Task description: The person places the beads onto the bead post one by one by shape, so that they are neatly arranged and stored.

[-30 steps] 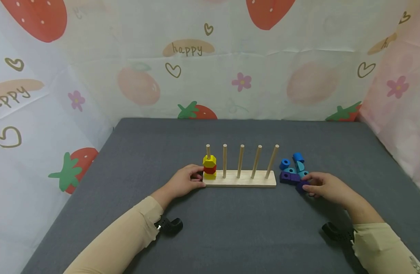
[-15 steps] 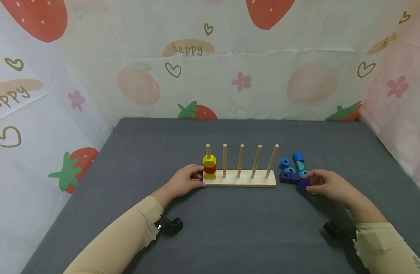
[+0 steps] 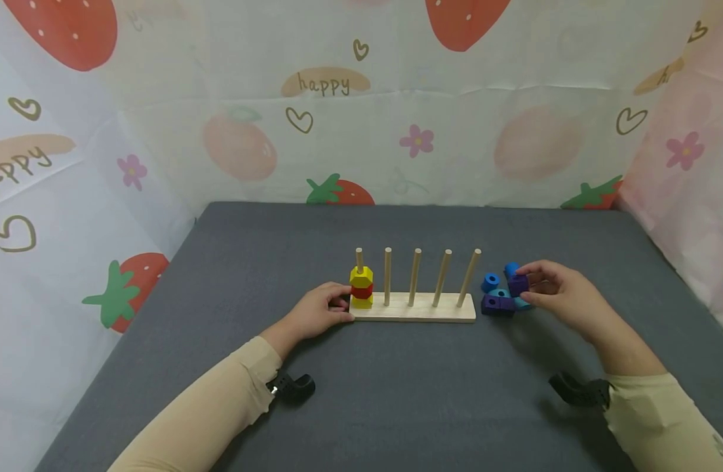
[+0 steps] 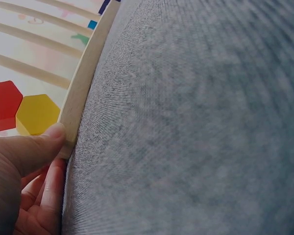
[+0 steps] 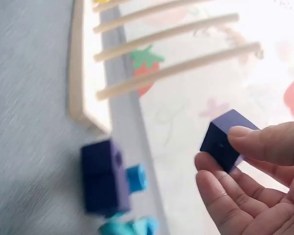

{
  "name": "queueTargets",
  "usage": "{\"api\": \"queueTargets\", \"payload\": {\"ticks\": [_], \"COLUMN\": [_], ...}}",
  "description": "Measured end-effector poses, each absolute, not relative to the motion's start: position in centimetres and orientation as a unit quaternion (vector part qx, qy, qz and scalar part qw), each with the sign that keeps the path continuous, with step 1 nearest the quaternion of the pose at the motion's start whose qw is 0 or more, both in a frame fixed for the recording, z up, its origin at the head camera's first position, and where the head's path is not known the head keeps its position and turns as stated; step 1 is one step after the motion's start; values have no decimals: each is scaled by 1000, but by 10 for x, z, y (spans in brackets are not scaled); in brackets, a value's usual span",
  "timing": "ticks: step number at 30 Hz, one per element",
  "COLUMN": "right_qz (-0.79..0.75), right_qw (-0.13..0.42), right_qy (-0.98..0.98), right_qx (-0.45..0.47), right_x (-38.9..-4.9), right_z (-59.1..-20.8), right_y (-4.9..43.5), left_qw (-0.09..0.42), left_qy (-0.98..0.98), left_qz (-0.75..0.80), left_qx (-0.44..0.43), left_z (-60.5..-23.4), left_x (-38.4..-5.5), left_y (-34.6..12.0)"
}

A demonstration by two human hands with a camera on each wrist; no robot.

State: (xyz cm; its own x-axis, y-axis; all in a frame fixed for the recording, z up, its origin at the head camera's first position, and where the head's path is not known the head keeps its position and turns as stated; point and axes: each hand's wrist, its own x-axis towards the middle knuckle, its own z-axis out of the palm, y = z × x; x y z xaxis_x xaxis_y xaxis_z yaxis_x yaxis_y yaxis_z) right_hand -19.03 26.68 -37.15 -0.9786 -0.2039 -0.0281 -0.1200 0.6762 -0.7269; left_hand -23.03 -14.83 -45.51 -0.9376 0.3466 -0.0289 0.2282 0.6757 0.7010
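In the head view my left hand (image 3: 314, 311) grips the left end of a wooden peg board (image 3: 414, 311) with several upright pegs. The left wrist view shows its thumb (image 4: 44, 142) on the board's edge, other fingers curled below. The leftmost peg carries a yellow hexagonal bead (image 3: 361, 278), a red bead (image 3: 362, 291) and a yellow bead (image 3: 362, 303). My right hand (image 3: 564, 298) pinches a purple cube bead (image 5: 228, 139) between thumb and fingers, raised above the loose beads right of the board. The other pegs bear no beads.
Beside the board's right end lie two purple cube beads (image 3: 498, 305), a blue cylinder bead (image 3: 490, 282), another blue bead (image 3: 511, 269) and light-blue beads (image 3: 522, 303), partly hidden by my right hand. A grey cloth (image 3: 396, 393) covers the table; a printed curtain hangs behind.
My right hand has lifted the purple cube bead off the table, up and away from me over the loose beads. My left hand stays on the board.
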Motion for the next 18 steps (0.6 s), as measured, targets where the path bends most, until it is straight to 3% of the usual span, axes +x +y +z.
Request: {"api": "queueTargets", "payload": {"ticks": [10, 18], "right_qz": [-418, -471], "right_qw": [-27, -53], "right_qy": [900, 866], "right_qx": [-123, -160], "right_x": [-196, -203], "right_z": [-334, -315], "right_y": [240, 214], "left_qw": [79, 80], "left_qy": [912, 910], "left_qz": [370, 373], "left_qx": [158, 159], "left_z": [-455, -457], "left_x": [-231, -232], "left_y": [-148, -149]}}
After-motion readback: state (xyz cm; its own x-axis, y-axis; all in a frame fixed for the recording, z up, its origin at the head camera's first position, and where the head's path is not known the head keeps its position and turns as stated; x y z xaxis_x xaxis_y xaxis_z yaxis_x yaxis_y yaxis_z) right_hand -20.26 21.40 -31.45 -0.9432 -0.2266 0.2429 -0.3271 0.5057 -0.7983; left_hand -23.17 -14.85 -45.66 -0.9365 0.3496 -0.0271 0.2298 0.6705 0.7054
